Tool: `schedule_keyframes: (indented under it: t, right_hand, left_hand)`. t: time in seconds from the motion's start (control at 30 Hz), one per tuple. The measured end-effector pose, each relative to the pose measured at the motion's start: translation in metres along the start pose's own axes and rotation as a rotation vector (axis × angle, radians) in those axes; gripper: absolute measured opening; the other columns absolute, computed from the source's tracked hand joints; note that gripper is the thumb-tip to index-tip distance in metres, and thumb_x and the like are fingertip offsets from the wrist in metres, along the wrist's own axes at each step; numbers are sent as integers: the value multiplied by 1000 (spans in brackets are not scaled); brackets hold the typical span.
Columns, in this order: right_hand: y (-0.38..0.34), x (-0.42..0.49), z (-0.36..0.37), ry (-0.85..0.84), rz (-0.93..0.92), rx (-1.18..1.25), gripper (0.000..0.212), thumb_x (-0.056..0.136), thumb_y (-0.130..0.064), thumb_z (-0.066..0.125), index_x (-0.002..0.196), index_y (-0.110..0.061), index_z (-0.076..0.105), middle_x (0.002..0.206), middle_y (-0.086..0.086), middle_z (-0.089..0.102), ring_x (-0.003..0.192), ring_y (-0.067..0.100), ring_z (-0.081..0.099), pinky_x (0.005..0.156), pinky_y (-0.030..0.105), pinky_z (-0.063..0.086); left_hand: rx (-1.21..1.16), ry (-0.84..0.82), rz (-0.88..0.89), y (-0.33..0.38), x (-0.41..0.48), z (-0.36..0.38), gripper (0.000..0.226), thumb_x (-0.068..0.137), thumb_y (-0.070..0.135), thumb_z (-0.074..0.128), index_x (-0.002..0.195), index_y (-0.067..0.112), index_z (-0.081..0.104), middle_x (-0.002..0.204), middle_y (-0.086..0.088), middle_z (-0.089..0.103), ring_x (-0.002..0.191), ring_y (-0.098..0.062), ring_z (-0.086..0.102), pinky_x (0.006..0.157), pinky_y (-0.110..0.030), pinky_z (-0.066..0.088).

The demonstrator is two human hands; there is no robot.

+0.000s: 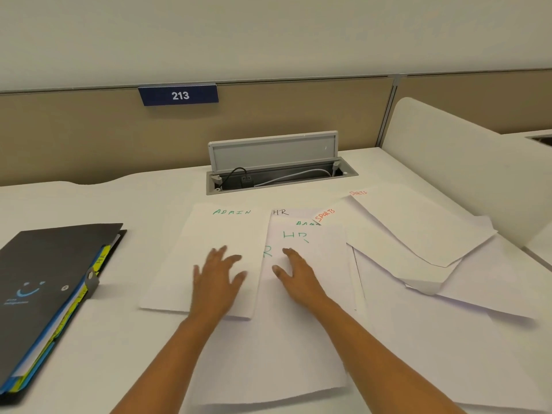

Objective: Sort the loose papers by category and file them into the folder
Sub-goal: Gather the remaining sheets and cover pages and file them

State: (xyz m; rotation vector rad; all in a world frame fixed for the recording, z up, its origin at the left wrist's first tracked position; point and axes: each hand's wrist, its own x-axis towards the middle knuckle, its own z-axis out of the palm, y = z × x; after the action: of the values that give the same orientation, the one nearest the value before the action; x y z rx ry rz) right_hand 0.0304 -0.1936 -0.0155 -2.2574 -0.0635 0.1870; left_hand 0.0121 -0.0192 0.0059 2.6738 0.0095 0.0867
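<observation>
head view: the left hand (219, 274) is laid flat, fingers spread and gripping nothing, on the sheet headed admin (209, 252). the right hand (294, 274) is likewise open and empty, pressed palm-down on an overlapping sheet marked hr (301, 243). more loose papers (418, 234), two headed sports in red, are fanned out to the right, some overlapping. the folder (44, 282) is lying closed at the left of the desk (119, 339), well apart from the sheets, with coloured tabbed dividers showing at its edge.

the step in hand is judged to be separating by heading. the admin sheet is best slid clear leftward while the hr sheets are held down, so that one sheet is moved at a time and every heading is kept readable.
</observation>
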Motion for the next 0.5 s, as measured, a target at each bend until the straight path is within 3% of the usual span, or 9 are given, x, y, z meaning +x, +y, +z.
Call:
schedule_keyframes:
  t: [0.07, 0.1, 0.17, 0.27, 0.5]
  right_hand:
    - [2, -1, -5, 140, 6, -30, 47, 99, -27, 41, 143, -13, 30, 155, 3, 21, 144, 15, 14, 117, 30, 6]
    - [6, -2, -7, 228, 41, -117, 46, 99, -27, 40, 142, -14, 31, 156, 4, 19, 145, 15, 12, 117, 32, 4]
    - [16, -5, -14, 333, 163, -297, 50, 98, -32, 39, 144, -14, 28, 157, 8, 11, 146, 19, 4, 117, 39, 1]
    - [26, -10, -22, 256, 294, -350, 63, 97, -43, 37, 148, -13, 17, 158, 14, 3, 146, 24, -3, 117, 45, -3]
    - [13, -1, -1, 51, 114, -298, 69, 95, -49, 39, 150, -16, 13, 158, 9, 2, 147, 19, -3, 117, 40, -5]
  left_hand:
    - [31, -128, 124, 15, -3, 8, 86, 70, 83, 18, 138, 34, 37, 155, 9, 16, 145, -11, 4, 115, -47, 2]
    - [106, -199, 163, 20, -4, 13, 102, 58, 90, 2, 140, 37, 31, 156, 11, 12, 145, -11, 1, 114, -49, 0]
    - [253, -304, 173, 24, -3, 21, 91, 66, 85, 1, 144, 41, 19, 157, 10, 3, 145, -12, -5, 113, -53, -3]
    - [304, -394, 75, 17, -4, 28, 67, 86, 69, 22, 145, 41, 9, 157, 10, -3, 145, -16, -7, 112, -58, -2]
    - [311, -225, -111, -7, -4, 22, 59, 93, 57, 27, 145, 31, 17, 157, 4, 2, 145, -16, -4, 113, -58, 2]
